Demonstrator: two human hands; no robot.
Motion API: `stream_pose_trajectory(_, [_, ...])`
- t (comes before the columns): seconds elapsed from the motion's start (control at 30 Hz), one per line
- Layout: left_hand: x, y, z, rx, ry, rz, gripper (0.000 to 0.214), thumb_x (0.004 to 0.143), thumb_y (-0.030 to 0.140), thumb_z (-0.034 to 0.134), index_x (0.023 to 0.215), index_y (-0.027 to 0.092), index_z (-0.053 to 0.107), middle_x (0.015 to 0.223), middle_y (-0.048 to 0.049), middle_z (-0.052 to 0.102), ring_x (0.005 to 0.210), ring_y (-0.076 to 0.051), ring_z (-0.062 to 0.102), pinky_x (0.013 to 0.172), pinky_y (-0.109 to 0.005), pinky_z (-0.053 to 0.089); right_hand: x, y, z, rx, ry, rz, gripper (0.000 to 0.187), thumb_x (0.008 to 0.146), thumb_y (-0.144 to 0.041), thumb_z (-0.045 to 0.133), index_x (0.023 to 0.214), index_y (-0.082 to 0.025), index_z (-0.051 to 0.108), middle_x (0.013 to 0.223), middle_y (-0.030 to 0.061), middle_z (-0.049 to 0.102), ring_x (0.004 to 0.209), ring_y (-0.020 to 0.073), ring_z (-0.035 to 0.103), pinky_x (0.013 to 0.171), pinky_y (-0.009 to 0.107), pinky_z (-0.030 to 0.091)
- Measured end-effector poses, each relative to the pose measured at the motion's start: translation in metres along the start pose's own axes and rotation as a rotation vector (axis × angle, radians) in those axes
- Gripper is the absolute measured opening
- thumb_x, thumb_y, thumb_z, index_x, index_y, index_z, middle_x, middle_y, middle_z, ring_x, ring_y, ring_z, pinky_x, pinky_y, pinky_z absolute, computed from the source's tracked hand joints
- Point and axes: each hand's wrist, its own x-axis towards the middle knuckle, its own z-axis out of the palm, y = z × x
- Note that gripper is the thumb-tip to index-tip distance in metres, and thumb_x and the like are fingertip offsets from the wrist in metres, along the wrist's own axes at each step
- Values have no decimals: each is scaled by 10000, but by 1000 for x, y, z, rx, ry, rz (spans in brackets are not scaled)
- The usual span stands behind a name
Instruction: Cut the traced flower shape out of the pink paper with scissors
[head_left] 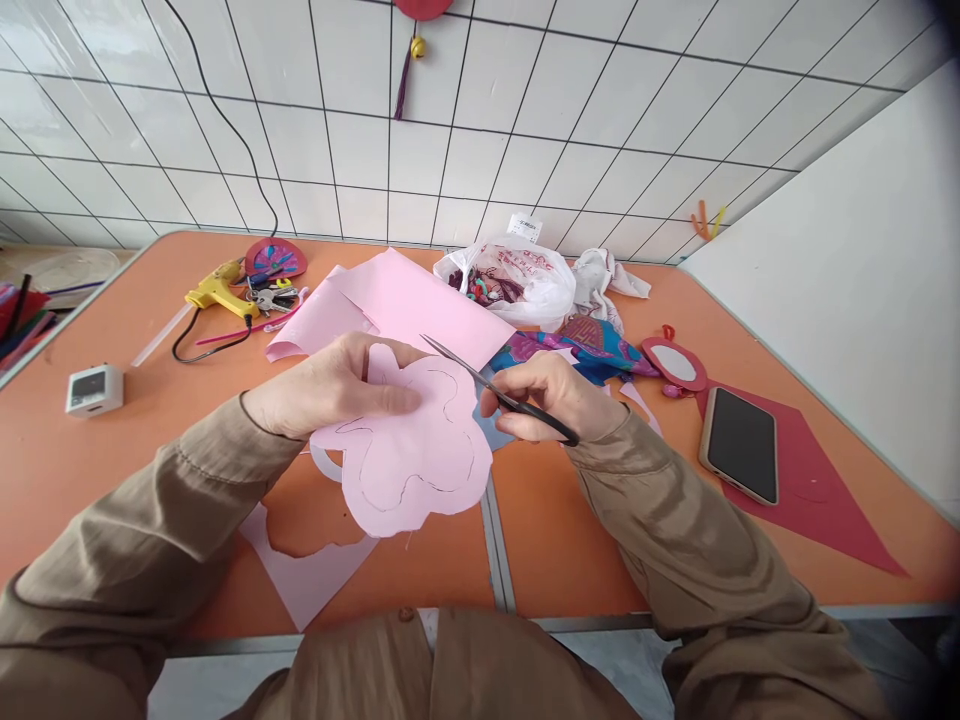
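Note:
Between the thumb and fingers of my left hand (349,385) is a pink paper cutout (420,450) with a wavy, flower-like edge. A dark pencilled line runs inside its outline. My right hand (551,395) grips a pair of scissors (517,402) by black handles. The blades point up and to the left, close above the cutout's upper right edge; whether they touch it I cannot tell. A pink offcut (307,575) with a curved bite lies on the table below my left hand. Behind both hands rests a large folded pink sheet (405,290).
A yellow glue gun (221,290) lies at the back left, near a small white box (94,389). A white plastic bag (540,280) of tassels stands at the back beside blue patterned cloth (600,345). On the right, a phone (741,443) overlaps red paper (817,490).

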Motion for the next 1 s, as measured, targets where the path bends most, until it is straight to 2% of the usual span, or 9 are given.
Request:
stream_pose_trajectory(0.13, [1,-5,-2,-32,-13,-3,162,742,274,809,733,127,741,646,-39,666,558,-146,600,454,-218,436,2,4,2,105,62,70,56,684,-187,647,721,-147,635,498,-54,495,416,70,455,393,205,347])
stream_pose_trajectory(0.2, [3,-10,-1,-77,26,18,218,743,302,822,672,129,709,595,-16,625,511,-119,550,432,-208,403,4,7,3,218,129,93,162,728,-286,699,784,-160,615,515,-45,550,417,98,524,396,216,403])
stream_pose_trajectory(0.3, [7,-19,1,-140,151,93,293,719,314,858,599,131,663,552,14,575,481,-83,490,421,-190,361,8,10,7,367,188,24,354,750,-474,755,842,-169,601,547,-25,613,440,123,588,421,229,444])
stream_pose_trajectory(0.4, [12,-28,4,-163,196,113,300,760,359,832,622,127,700,610,-13,630,537,-101,538,453,-199,386,10,10,12,434,195,11,426,731,-541,785,835,-168,607,550,-26,613,440,124,601,425,226,437])
stream_pose_trajectory(0.53, [15,-34,6,-202,233,140,358,783,358,815,550,137,658,550,13,584,510,-80,494,473,-200,397,10,4,15,412,303,144,414,613,-418,871,822,-179,605,540,-55,575,426,134,605,393,216,414])
stream_pose_trajectory(0.63, [14,-34,7,-182,218,120,329,746,359,843,569,137,677,545,16,575,524,-83,496,485,-199,405,8,-2,12,367,366,163,360,593,-344,857,790,-180,604,523,-66,554,421,124,591,382,200,394])
stream_pose_trajectory(0.8, [16,-32,6,-257,200,16,319,633,403,901,699,127,756,588,-4,614,535,-104,564,446,-181,437,3,-10,3,328,325,127,247,625,-270,806,757,-171,622,524,-65,552,410,101,570,379,188,385])
stream_pose_trajectory(1.0, [19,-35,5,-279,147,-13,356,634,427,898,760,111,792,704,-83,727,611,-173,674,508,-242,577,-1,-13,-4,281,266,140,223,621,-248,772,783,-166,644,515,-56,555,397,103,552,370,200,394])
